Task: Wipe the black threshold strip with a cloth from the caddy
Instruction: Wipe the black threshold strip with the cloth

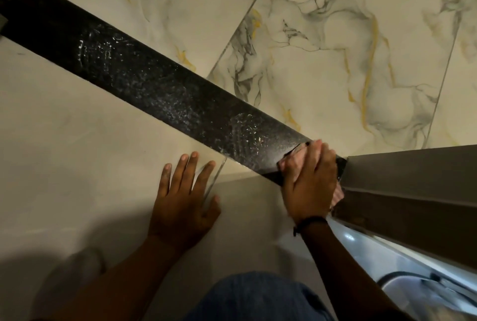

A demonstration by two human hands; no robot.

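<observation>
The black threshold strip (144, 75) runs diagonally from the upper left down to the right, speckled with white dust and smear marks. At its lower right end my right hand (311, 181) presses flat on a pinkish cloth (296, 157), which shows only at the fingertips and beside the palm. A dark band circles that wrist. My left hand (184, 198) lies flat with fingers spread on the plain beige floor just below the strip, holding nothing. The caddy is not in view.
White marble tiles with grey and gold veins (335, 49) lie beyond the strip. A brown door frame or wall base (413, 178) meets the strip's right end. A white glossy object (413, 282) sits at the bottom right. My knee in blue fabric (258, 297) is at the bottom.
</observation>
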